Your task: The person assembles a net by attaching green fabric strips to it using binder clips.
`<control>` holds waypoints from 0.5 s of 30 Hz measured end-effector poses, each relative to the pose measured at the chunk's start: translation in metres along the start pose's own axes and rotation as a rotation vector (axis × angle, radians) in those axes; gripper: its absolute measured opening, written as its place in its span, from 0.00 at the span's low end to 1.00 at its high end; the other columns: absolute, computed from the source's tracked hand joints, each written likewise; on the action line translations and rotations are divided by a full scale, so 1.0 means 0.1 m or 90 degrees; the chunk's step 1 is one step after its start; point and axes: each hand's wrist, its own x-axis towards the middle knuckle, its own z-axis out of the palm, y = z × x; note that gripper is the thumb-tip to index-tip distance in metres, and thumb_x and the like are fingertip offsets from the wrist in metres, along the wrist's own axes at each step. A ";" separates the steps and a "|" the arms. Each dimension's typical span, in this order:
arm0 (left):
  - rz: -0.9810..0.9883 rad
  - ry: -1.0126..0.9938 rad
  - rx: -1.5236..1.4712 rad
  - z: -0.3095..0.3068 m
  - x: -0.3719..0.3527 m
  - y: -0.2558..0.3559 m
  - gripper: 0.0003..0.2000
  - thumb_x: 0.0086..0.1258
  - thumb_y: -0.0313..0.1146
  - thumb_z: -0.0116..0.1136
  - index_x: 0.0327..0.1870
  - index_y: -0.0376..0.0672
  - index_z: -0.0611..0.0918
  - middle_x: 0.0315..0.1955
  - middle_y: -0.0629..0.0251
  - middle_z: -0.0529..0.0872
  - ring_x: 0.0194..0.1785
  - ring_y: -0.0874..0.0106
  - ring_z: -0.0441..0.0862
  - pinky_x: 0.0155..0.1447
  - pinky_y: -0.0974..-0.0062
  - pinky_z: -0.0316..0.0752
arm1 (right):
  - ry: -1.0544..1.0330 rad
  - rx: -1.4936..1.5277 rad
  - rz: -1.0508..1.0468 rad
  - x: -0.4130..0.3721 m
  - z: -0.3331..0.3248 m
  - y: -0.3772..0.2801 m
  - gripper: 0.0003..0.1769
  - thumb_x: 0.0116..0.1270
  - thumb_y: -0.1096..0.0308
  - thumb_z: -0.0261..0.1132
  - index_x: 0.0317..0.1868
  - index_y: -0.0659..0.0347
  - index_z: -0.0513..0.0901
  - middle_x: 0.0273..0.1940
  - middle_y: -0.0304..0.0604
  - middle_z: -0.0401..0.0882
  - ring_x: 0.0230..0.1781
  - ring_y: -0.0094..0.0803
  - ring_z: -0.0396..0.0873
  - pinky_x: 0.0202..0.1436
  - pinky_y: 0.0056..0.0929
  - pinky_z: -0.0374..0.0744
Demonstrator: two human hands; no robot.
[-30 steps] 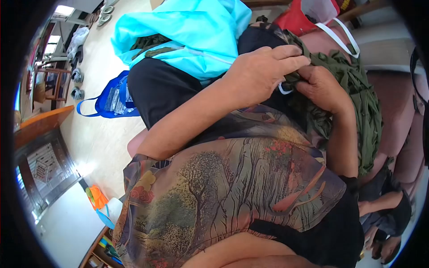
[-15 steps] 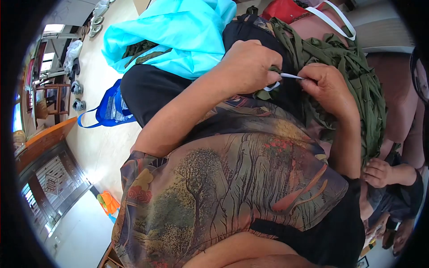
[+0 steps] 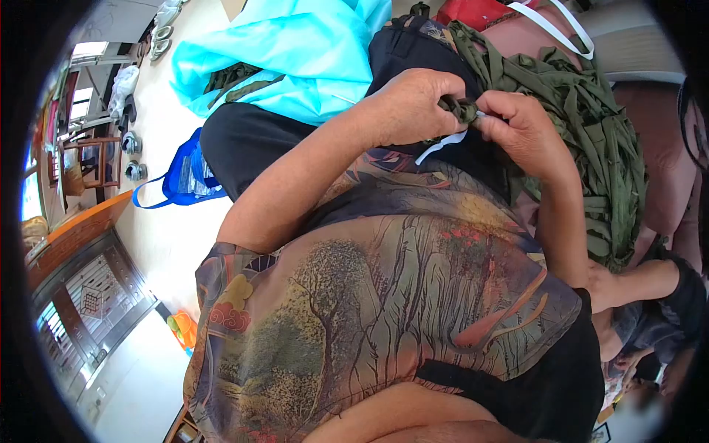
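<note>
Above my lap, my left hand (image 3: 421,107) is closed around a small bunch of dark green cloth (image 3: 464,111). My right hand (image 3: 526,133) meets it from the right, thumb and forefinger pinched at the bunch's edge, where a bit of white shows. Below my left fingers hangs the loose end of a white strip (image 3: 441,146). Just beyond my right hand lies a large heap of green cloth strips (image 3: 583,125). My fingers partly cover the bunch, so how the strip runs through it is hidden.
A turquoise bag (image 3: 295,59) with green strips inside lies beyond my left arm. On the floor stands a blue bag (image 3: 188,173). A red bag (image 3: 473,13) with a white handle is at the back. At right, another person's arm (image 3: 639,284) reaches in close to my forearm.
My hands have come closer together, and the white strip stretched between them now hangs below my left fingers. The other person's hand has moved left, behind my right forearm.
</note>
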 end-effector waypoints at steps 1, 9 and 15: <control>-0.034 -0.004 -0.060 0.01 0.01 0.03 0.11 0.59 0.29 0.69 0.42 0.39 0.84 0.28 0.69 0.83 0.33 0.78 0.78 0.41 0.79 0.75 | 0.018 -0.062 -0.036 0.02 0.00 -0.02 0.07 0.62 0.72 0.64 0.39 0.64 0.80 0.25 0.42 0.74 0.26 0.26 0.73 0.33 0.28 0.73; -0.080 0.040 -0.148 -0.26 -0.16 -0.10 0.09 0.61 0.28 0.66 0.42 0.40 0.83 0.27 0.74 0.81 0.31 0.84 0.75 0.35 0.82 0.73 | 0.133 0.045 -0.026 -0.03 0.00 0.14 0.07 0.65 0.72 0.64 0.32 0.67 0.77 0.23 0.38 0.70 0.26 0.23 0.68 0.32 0.25 0.70; -0.225 0.116 -0.501 -0.17 -0.54 -0.51 0.08 0.61 0.23 0.63 0.40 0.40 0.79 0.29 0.69 0.85 0.31 0.80 0.81 0.34 0.82 0.77 | 0.094 0.060 0.072 -0.07 -0.01 0.29 0.07 0.65 0.71 0.64 0.31 0.65 0.78 0.22 0.35 0.69 0.26 0.20 0.68 0.32 0.22 0.68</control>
